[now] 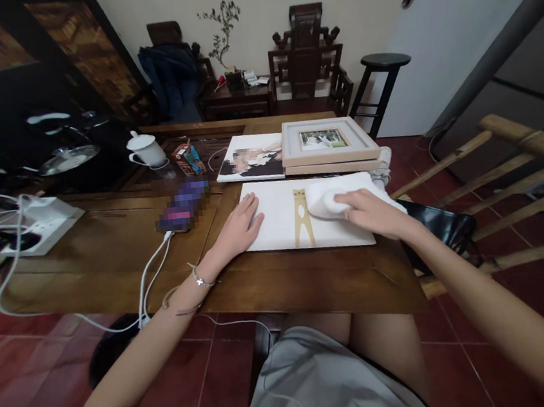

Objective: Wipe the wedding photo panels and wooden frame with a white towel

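Observation:
A white rectangular panel [275, 232] lies flat near the table's front edge, with a tan A-shaped piece [302, 216] along its middle. My left hand [241, 226] rests on the panel's left edge, fingers stretched out and holding nothing. In my right hand [367, 211] is a bunched white cloth [333, 201], pressed on the panel just right of the tan piece. Part of the cloth spreads over the panel's right side and hides that corner. Whether the cloth is fabric or paper towel, I cannot tell.
Behind the panel lie a photo print [250, 157] and a light wooden picture frame [328, 142]. To the left are a phone [183, 205] on white cables, a small carton [189, 159], a lidded white cup [146, 150] and a power strip [45, 221]. A wooden chair [528, 144] stands right.

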A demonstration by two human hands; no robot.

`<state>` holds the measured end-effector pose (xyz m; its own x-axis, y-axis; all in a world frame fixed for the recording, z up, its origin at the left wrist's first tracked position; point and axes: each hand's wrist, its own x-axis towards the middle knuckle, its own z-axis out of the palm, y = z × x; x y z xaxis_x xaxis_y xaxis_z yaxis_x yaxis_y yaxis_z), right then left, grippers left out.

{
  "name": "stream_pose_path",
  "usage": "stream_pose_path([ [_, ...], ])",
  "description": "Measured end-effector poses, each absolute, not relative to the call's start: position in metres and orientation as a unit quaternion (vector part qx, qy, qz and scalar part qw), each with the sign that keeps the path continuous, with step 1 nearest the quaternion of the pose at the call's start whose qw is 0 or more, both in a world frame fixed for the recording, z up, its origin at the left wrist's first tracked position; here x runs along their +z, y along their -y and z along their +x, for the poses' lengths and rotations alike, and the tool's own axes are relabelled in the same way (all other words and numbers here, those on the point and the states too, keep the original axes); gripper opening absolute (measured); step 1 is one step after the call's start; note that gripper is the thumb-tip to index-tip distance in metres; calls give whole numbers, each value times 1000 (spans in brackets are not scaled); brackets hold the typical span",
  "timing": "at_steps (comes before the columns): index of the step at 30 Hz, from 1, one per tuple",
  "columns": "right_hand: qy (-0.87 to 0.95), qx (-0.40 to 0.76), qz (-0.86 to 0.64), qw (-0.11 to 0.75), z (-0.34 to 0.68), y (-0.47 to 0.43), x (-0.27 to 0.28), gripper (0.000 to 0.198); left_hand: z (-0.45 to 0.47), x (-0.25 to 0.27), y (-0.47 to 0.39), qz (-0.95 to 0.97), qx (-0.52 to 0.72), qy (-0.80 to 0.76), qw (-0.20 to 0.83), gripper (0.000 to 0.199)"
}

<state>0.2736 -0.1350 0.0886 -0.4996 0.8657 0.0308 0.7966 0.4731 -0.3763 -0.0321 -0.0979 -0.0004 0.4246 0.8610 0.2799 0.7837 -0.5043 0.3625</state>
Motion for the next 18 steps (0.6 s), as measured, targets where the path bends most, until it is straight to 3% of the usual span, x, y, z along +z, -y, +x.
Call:
stream_pose_path([
  [9,843,161,-494,141,273,83,84,11,-33,0,98,841,214,-489,91,56],
  [18,866,89,-479,117,270,174,55,26,-33,-1,97,844,213,-486,82,55],
])
